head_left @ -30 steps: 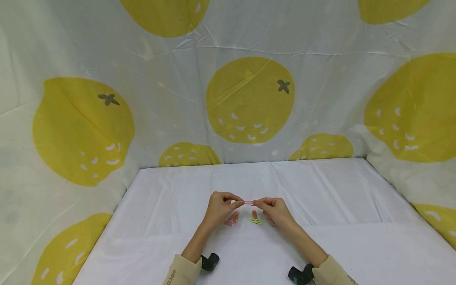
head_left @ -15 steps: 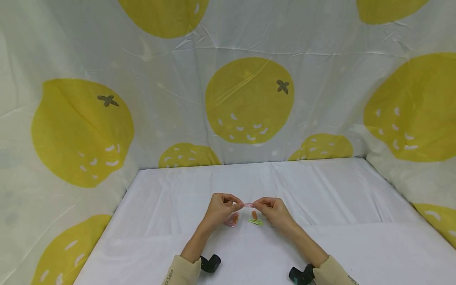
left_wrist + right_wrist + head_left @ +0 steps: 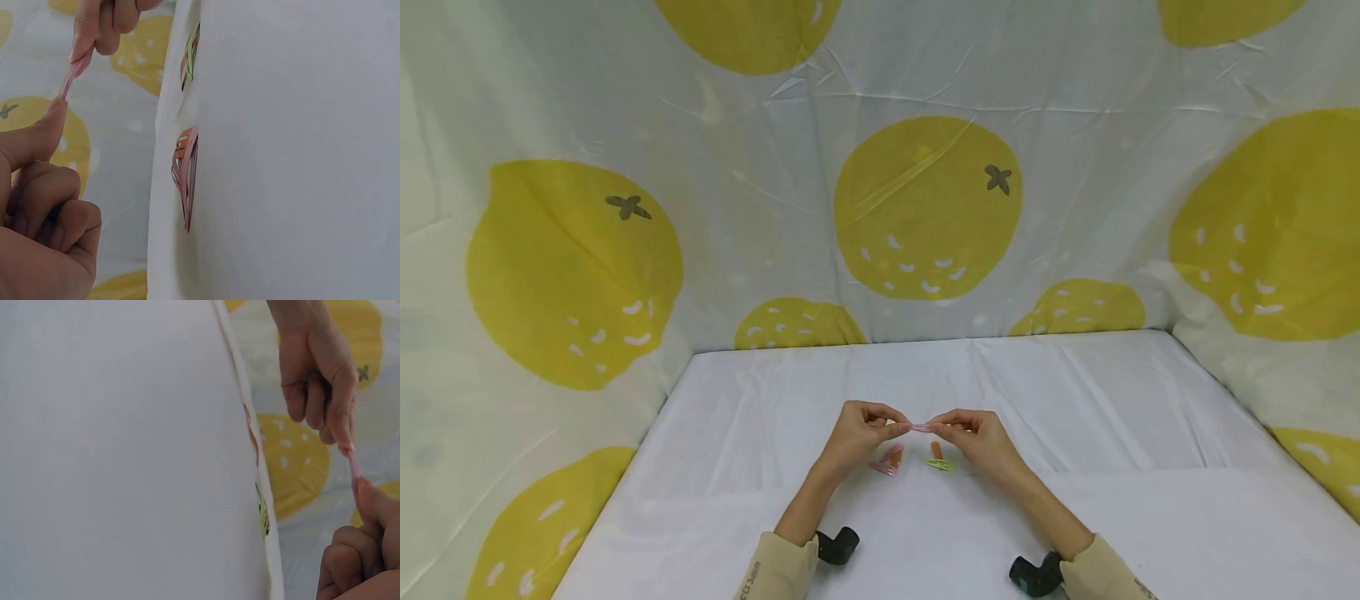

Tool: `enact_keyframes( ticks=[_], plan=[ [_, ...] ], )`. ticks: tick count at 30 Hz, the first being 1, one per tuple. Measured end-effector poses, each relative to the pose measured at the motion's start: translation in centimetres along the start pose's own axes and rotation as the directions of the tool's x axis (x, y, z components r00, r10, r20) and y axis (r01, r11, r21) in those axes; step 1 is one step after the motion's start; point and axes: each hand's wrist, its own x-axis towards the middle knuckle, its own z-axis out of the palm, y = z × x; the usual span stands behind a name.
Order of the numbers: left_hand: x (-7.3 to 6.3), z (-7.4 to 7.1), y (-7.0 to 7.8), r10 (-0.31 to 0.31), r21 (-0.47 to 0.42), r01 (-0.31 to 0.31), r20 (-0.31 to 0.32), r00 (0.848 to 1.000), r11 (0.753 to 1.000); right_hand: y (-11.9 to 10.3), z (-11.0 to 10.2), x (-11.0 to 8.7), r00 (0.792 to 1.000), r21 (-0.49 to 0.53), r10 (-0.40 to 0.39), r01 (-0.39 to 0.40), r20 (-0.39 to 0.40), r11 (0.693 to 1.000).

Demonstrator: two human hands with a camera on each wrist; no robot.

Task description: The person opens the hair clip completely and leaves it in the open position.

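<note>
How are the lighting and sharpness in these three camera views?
Head: fairly even light, held pink hair clip too small for detail; left wrist: greyer, faint shadow by the resting pink hair clips; right wrist: dim, soft, green hair clip hard to make out.

Pink clip [image 3: 920, 427] pt. hidden.

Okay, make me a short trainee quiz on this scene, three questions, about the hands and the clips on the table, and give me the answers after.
1. Open: What do the left hand and right hand both pinch?
2. True or false: The white-covered table has no clips on it.
3. Multiple choice: In the head view, which colour on the table is nearer the left hand? A, green; B, pink; C, blue.

Key:
1. A pink clip.
2. False; for example, something green lies there.
3. B; the pink clips.
</note>
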Motion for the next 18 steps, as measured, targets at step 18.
enact_keyframes(
  ticks=[18],
  plan=[
    [0.13, -0.13, 0.08, 0.03, 0.078, -0.032, 0.028, 0.999, 0.996, -0.03, -0.08, -0.04, 0.998, -0.115, -0.037, 0.031, -0.047, 0.993]
  ],
)
